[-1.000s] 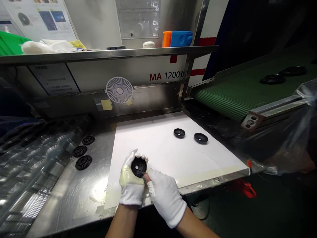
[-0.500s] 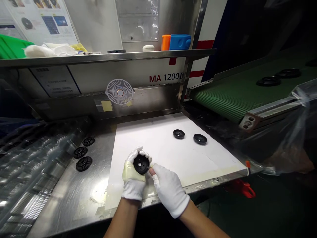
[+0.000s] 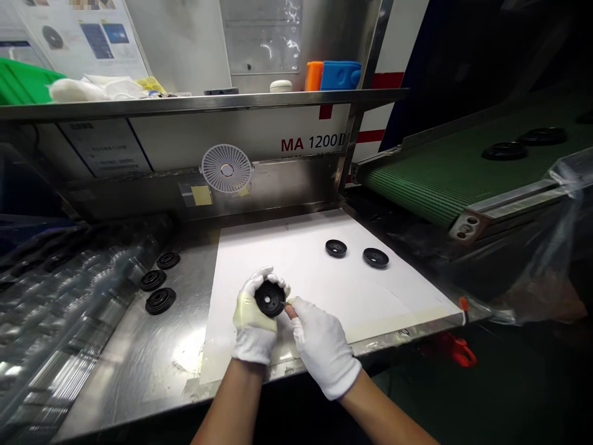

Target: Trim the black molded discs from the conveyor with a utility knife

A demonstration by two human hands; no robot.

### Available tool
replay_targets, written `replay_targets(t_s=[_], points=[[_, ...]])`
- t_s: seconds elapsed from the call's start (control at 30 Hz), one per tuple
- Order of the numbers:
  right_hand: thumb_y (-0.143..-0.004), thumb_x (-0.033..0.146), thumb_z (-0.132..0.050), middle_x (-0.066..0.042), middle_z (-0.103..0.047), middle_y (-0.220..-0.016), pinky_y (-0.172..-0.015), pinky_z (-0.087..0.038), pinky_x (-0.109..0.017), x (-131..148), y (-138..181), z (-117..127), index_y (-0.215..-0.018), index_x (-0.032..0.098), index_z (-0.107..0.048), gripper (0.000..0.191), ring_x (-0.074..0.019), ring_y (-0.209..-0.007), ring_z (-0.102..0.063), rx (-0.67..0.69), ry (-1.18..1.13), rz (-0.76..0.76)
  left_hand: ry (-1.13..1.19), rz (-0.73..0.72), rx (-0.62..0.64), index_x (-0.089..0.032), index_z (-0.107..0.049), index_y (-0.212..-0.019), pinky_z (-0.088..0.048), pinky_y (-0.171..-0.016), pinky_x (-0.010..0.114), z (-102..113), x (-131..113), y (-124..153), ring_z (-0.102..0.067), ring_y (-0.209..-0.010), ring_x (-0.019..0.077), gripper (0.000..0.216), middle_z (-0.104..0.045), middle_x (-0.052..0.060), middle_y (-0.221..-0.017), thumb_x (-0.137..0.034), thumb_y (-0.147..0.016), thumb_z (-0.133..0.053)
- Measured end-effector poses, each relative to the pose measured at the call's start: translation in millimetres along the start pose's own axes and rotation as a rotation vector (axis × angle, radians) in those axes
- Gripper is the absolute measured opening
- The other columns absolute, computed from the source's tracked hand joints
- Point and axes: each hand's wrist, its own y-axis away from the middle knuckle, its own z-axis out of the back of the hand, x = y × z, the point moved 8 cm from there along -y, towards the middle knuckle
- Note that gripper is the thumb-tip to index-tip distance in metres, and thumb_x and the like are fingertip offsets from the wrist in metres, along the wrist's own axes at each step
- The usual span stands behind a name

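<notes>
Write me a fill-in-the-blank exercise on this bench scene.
The right hand wears a ____ glove. The left hand holds a black disc with a hole at its ____. On the white sheet lie ____ more discs. The conveyor belt on the right is ____.

Missing words: white; centre; two; green.

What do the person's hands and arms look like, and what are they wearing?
The left hand wears a white fabric glove with a pale yellow patch on its back; the right hand wears a plain white one. The left forearm and right forearm are bare, with no sleeves or watches in view.
</notes>
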Motion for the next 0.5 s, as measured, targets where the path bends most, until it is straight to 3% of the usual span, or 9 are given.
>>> replay_targets(t_s=[0.1,0.23,0.37,0.43,0.5], points=[[-0.092,0.028,-0.033,0.001,-0.063,-0.076,-0.059,-0.027,-0.027,4.4,4.3,-2.0,-0.082,0.023,-0.054,0.024,-0.0148,-0.068,-0.058,-0.008,0.001,-0.009,0.03,-0.057,-0.033,-0.015,-0.061,-0.078,-0.046,-0.062,0.029,-2.0,2.3,-3.7,-0.053,-0.059,0.012,0.009,-0.053,0.0,-0.061,-0.018,-0.07,-0.06],[-0.093,0.03,-0.032,0.001,-0.064,-0.075,-0.058,-0.026,-0.027,12.3,8.5,-6.1,-0.083,0.023,-0.055,0.026,-0.015,-0.068,-0.058,-0.006,-0.012,0.013,0.058,-0.158,-0.051,-0.017,-0.061,-0.084,-0.047,-0.076,0.031,2.1,-2.6,-2.8,-0.056,-0.066,0.0109,0.013,-0.057,-0.001,-0.068,-0.018,-0.071,-0.06],[-0.091,0.028,-0.036,0.001,-0.064,-0.075,-0.057,-0.026,-0.028,8.1,7.4,-3.2,-0.084,0.024,-0.055,0.021,-0.0157,-0.067,-0.059,-0.022,0.009,0.014,-0.066,0.046,-0.023,-0.012,-0.061,-0.096,-0.049,-0.073,0.041,7.5,4.7,0.1,-0.06,-0.082,0.0248,0.029,-0.063,0.012,-0.085,-0.02,-0.07,-0.054],[-0.09,0.027,-0.036,0.001,-0.064,-0.078,-0.058,-0.027,-0.028,3.5,6.4,-1.7,-0.086,0.025,-0.055,0.019,-0.0157,-0.07,-0.059,-0.02,0.003,0.001,-0.055,0.126,-0.002,-0.011,-0.062,-0.096,-0.049,-0.067,0.039,7.2,8.0,2.1,-0.06,-0.075,0.0233,0.03,-0.062,0.011,-0.077,-0.02,-0.069,-0.052],[-0.09,0.026,-0.036,0.001,-0.064,-0.078,-0.059,-0.027,-0.027,0.3,6.5,-2.2,-0.086,0.024,-0.055,0.019,-0.0157,-0.071,-0.06,-0.011,-0.004,-0.021,-0.022,0.085,-0.009,-0.011,-0.063,-0.09,-0.049,-0.062,0.033,6.3,5.5,2.2,-0.058,-0.065,0.0172,0.024,-0.058,0.006,-0.066,-0.018,-0.069,-0.054]])
